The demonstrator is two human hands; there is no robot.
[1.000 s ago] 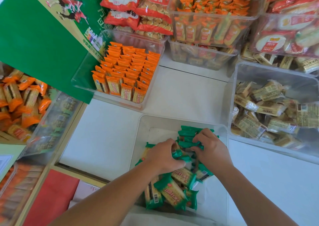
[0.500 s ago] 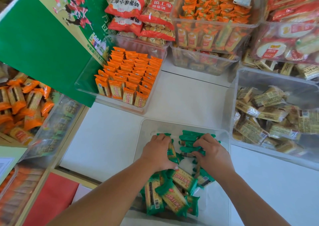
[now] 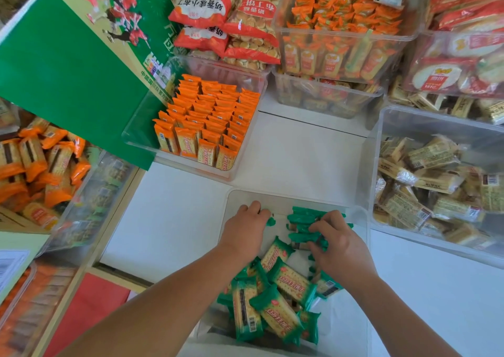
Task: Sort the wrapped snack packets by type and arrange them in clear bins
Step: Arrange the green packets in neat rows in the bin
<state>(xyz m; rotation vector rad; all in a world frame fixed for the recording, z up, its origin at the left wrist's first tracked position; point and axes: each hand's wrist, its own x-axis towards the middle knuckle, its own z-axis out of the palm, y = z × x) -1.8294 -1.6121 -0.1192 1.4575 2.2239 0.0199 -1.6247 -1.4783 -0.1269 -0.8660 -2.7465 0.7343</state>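
Both hands are in the clear bin [image 3: 286, 198] at the worktop's [image 3: 300, 160] near edge. The left hand [image 3: 245, 232] curls round one green packet [image 3: 270, 221]; the right hand [image 3: 339, 247] pinches the standing row [image 3: 302, 215]. If it lets go, the row may fall onto the loose pile [image 3: 275, 302].

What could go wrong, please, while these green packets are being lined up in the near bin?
The standing row seems held up by the right hand; it may topple if released. The left hand holds a packet apart from that row, so a gap may be left. The loose pile crowds the bin's near end.
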